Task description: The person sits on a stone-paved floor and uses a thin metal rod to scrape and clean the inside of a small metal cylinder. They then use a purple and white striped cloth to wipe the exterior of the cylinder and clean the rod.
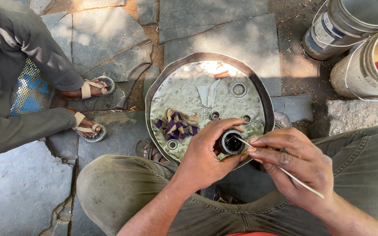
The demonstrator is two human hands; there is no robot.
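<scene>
Left hand (204,155) clamped round a small dark metal cylinder (232,143); right hand (296,164) pinches 1 thin pale stick (285,170) into it.
A loose grip could drop the cylinder onto the round hammered metal tray (184,89) (already cluttered), or the stick might snap.

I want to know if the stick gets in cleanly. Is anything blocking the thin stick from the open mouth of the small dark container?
Nothing visible does. The left hand holds the small dark container with its mouth uncovered, and the thin stick in the right hand already reaches its rim.

Bare tray (184,89) lies open beyond the striped rag (176,124); buckets (364,48) crowd the right, sandalled feet (88,107) the left.
</scene>
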